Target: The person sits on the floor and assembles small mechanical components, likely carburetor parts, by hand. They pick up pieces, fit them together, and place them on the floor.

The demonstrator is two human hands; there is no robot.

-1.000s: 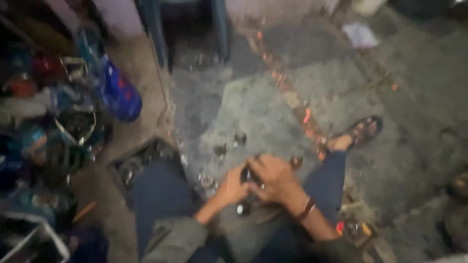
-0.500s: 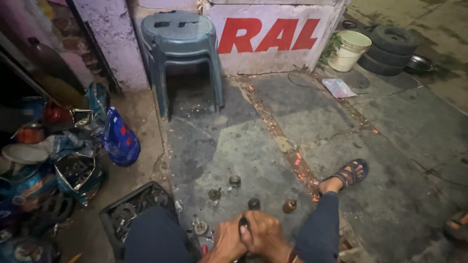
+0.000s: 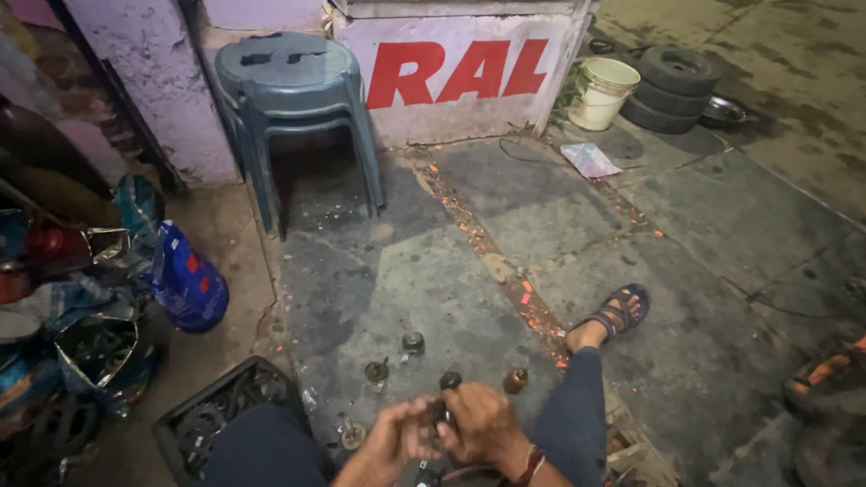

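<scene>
Low in the head view, my left hand (image 3: 390, 439) and my right hand (image 3: 484, 424) close together on a small dark metal part (image 3: 440, 414) held between them above my knees. Just beyond the hands, several small greasy metal parts lie on the stained concrete: a round one (image 3: 413, 343), a flanged one (image 3: 376, 371), a dark knob (image 3: 450, 380) and a brownish piece (image 3: 515, 381). Another small ring-shaped part (image 3: 350, 435) sits by my left knee. My sandalled right foot (image 3: 614, 315) stretches out to the right.
A black crate of gears and sprockets (image 3: 212, 415) stands at my left. Bags and clutter (image 3: 185, 280) pile along the left edge. Stacked grey-blue plastic stools (image 3: 293, 99) stand against the painted wall. A white bucket (image 3: 603, 93), tyres (image 3: 675, 77) and a metal bowl (image 3: 724, 110) sit far right.
The view has tilted up from the floor toward the wall and stools. My hands stay together on the small part, now lower in the picture.
</scene>
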